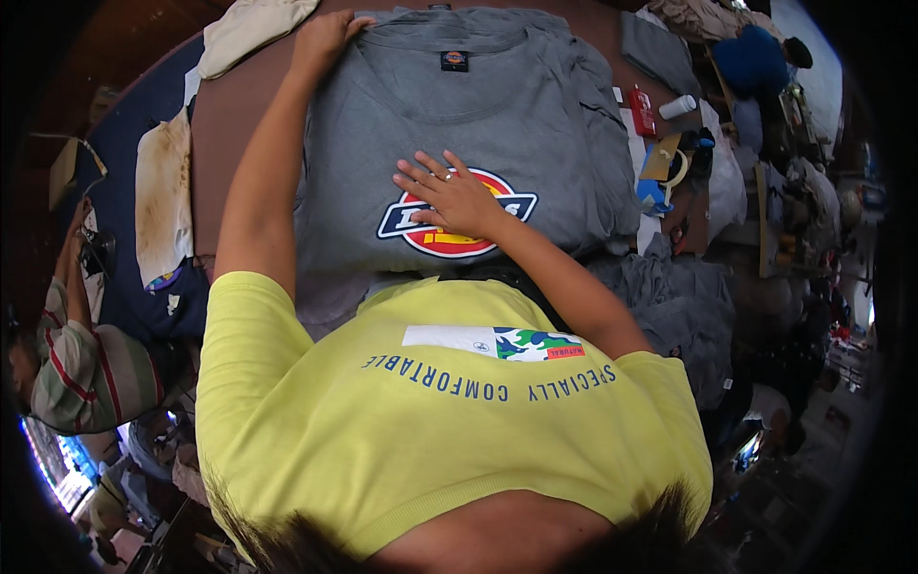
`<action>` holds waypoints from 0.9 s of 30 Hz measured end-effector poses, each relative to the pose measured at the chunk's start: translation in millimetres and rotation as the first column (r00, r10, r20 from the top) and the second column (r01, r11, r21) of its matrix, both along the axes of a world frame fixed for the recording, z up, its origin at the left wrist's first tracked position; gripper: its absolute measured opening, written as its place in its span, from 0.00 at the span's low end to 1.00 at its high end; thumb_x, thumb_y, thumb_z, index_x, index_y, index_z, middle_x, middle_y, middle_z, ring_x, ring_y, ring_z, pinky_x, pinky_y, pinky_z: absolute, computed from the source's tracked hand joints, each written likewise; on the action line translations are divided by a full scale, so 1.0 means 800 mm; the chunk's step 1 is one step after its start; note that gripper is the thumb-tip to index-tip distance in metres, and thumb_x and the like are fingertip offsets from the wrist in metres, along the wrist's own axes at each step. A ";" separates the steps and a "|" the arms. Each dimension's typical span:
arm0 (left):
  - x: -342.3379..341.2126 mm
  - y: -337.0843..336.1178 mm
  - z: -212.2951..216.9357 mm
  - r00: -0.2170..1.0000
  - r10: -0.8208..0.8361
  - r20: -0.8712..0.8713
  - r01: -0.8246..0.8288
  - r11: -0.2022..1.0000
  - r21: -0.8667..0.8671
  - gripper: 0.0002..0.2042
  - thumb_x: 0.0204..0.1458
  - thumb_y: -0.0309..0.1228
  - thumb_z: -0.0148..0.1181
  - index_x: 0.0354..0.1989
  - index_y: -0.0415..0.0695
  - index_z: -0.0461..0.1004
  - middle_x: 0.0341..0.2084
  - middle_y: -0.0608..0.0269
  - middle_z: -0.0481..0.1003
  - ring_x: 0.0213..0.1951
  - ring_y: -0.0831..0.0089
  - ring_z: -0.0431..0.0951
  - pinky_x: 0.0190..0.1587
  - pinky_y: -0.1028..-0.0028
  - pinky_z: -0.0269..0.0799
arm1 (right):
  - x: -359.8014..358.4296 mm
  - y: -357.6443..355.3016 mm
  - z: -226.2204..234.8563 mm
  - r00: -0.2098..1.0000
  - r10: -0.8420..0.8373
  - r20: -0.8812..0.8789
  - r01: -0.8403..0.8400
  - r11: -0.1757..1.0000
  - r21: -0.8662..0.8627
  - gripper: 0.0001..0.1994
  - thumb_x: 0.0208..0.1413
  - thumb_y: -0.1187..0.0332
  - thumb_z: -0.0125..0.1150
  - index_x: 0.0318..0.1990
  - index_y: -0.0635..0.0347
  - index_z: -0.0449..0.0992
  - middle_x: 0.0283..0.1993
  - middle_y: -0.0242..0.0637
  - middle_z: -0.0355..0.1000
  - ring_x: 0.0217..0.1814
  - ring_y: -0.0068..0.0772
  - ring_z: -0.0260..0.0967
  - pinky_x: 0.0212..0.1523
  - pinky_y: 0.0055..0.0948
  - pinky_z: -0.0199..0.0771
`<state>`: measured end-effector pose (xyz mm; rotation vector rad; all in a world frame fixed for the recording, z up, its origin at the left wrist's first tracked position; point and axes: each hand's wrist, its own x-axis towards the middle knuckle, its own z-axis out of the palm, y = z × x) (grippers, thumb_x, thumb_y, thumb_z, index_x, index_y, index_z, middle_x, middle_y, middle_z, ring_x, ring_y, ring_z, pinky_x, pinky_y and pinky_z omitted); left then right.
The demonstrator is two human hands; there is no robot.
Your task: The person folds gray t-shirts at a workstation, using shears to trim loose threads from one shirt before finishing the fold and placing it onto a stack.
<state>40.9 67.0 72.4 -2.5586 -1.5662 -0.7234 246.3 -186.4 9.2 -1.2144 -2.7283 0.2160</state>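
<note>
Shirt: a grey T-shirt [497, 124] lies spread flat, front up, on the brown table [225, 115] directly ahead of me; collar and neck label at the far end, hem toward my body.
Print: a round red, yellow and dark-blue emblem [457, 222] sits on the chest, partly under my right hand.
Long axis: the shirt runs from collar to hem, away from me toward me; its width runs left to right.
Right hand: my right hand [454, 196] rests palm down on the emblem, fingers [421, 172] spread and flat on the cloth, pinching nothing; a ring shows on one finger.
Left hand: my left hand [325, 38] reaches to the far left shoulder by the collar; it lies on the cloth, but I cannot tell whether the fingers grip the fabric or only press it.
Nearer hand: the right hand is over the middle of the shirt and closer to my body; the left arm is stretched out to the far end.
Beside the shirt: more grey cloth [669, 297] lies bunched at my right, touching the shirt's edge.
Right of table: a red packet [642, 110], a white roll [678, 106] and blue and tan bits lie near the sleeve.
Left of table: a pale stained cloth [163, 191] lies on dark blue fabric [120, 153].
Other person: a person in a striped shirt [91, 373] sits low at my left, well apart.
</note>
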 end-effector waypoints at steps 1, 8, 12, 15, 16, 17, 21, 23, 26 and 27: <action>0.002 0.004 0.008 0.999 0.014 -0.037 -0.013 1.000 0.024 0.25 0.49 0.53 0.48 0.22 0.40 0.72 0.21 0.53 0.74 0.26 0.55 0.75 0.28 0.61 0.68 | 0.000 -0.002 -0.001 1.000 -0.004 0.002 0.004 1.000 -0.002 0.29 0.57 0.43 0.33 0.64 0.40 0.47 0.69 0.25 0.42 0.71 0.30 0.33 0.67 0.44 0.32; -0.006 0.058 -0.019 0.962 0.105 -0.254 -0.100 0.994 0.031 0.32 0.48 0.60 0.42 0.19 0.41 0.75 0.18 0.48 0.74 0.24 0.52 0.76 0.25 0.60 0.72 | -0.001 -0.003 0.004 0.999 -0.024 0.025 0.026 0.998 -0.061 0.29 0.57 0.45 0.34 0.65 0.42 0.46 0.69 0.23 0.39 0.71 0.28 0.32 0.67 0.43 0.31; 0.005 0.061 -0.065 0.976 0.152 -0.159 -0.149 0.988 0.032 0.31 0.48 0.61 0.42 0.18 0.43 0.76 0.18 0.50 0.74 0.24 0.53 0.76 0.24 0.61 0.71 | -0.003 -0.002 0.006 0.999 -0.033 0.025 0.034 0.999 -0.033 0.29 0.57 0.45 0.35 0.64 0.41 0.47 0.69 0.23 0.41 0.71 0.28 0.35 0.67 0.42 0.33; 0.008 0.063 -0.062 0.964 0.159 -0.214 -0.158 0.987 0.023 0.31 0.49 0.60 0.40 0.20 0.43 0.75 0.19 0.50 0.75 0.25 0.53 0.76 0.25 0.60 0.71 | -0.005 0.003 0.008 0.998 -0.044 -0.051 0.042 0.998 -0.054 0.27 0.57 0.47 0.40 0.63 0.43 0.53 0.66 0.25 0.48 0.69 0.30 0.40 0.66 0.41 0.37; 0.010 0.058 -0.056 0.967 0.163 -0.193 -0.169 0.985 -0.015 0.29 0.49 0.59 0.41 0.22 0.43 0.75 0.21 0.51 0.75 0.26 0.54 0.76 0.26 0.59 0.71 | -0.004 0.006 0.011 0.995 -0.049 -0.089 0.044 0.997 -0.058 0.26 0.57 0.49 0.42 0.62 0.44 0.56 0.65 0.26 0.51 0.69 0.31 0.44 0.66 0.40 0.41; 0.011 0.047 -0.050 0.970 0.171 -0.173 -0.183 0.982 -0.053 0.28 0.50 0.58 0.43 0.24 0.43 0.74 0.22 0.53 0.75 0.28 0.54 0.76 0.28 0.59 0.70 | 0.001 0.012 0.014 0.962 -0.092 -0.257 0.025 0.968 -0.251 0.24 0.57 0.51 0.44 0.59 0.45 0.60 0.63 0.29 0.55 0.67 0.32 0.47 0.64 0.38 0.45; 0.013 -0.008 -0.033 0.977 0.194 0.094 -0.214 0.925 0.315 0.20 0.50 0.51 0.49 0.30 0.45 0.72 0.26 0.57 0.73 0.33 0.59 0.73 0.33 0.60 0.65 | 0.047 0.062 0.076 0.590 -0.538 -0.602 0.177 0.814 -0.553 0.14 0.54 0.58 0.53 0.45 0.53 0.75 0.46 0.37 0.72 0.52 0.37 0.66 0.52 0.32 0.63; 0.039 -0.073 -0.006 0.963 0.148 0.223 -0.226 0.898 0.379 0.13 0.51 0.44 0.52 0.30 0.46 0.71 0.27 0.59 0.70 0.34 0.61 0.69 0.36 0.61 0.62 | 0.100 0.114 0.089 0.631 -0.504 -0.590 0.532 0.834 -0.145 0.18 0.50 0.53 0.57 0.42 0.56 0.75 0.42 0.37 0.71 0.47 0.37 0.65 0.46 0.34 0.64; 0.098 -0.197 -0.001 0.918 -0.206 0.340 0.225 0.974 -0.016 0.09 0.44 0.34 0.58 0.30 0.44 0.71 0.35 0.57 0.70 0.40 0.61 0.69 0.41 0.61 0.62 | 0.166 0.189 0.078 0.742 -0.469 -0.479 0.624 0.745 0.236 0.22 0.46 0.48 0.59 0.44 0.53 0.74 0.48 0.35 0.68 0.50 0.39 0.63 0.50 0.39 0.60; 0.119 -0.233 -0.017 0.877 -0.331 0.348 0.342 0.939 0.032 0.12 0.43 0.36 0.59 0.35 0.45 0.72 0.43 0.57 0.69 0.48 0.61 0.67 0.49 0.59 0.60 | 0.174 0.203 0.070 0.755 -0.512 -0.409 0.636 0.724 0.267 0.23 0.45 0.48 0.59 0.45 0.52 0.73 0.49 0.35 0.67 0.50 0.40 0.63 0.51 0.41 0.59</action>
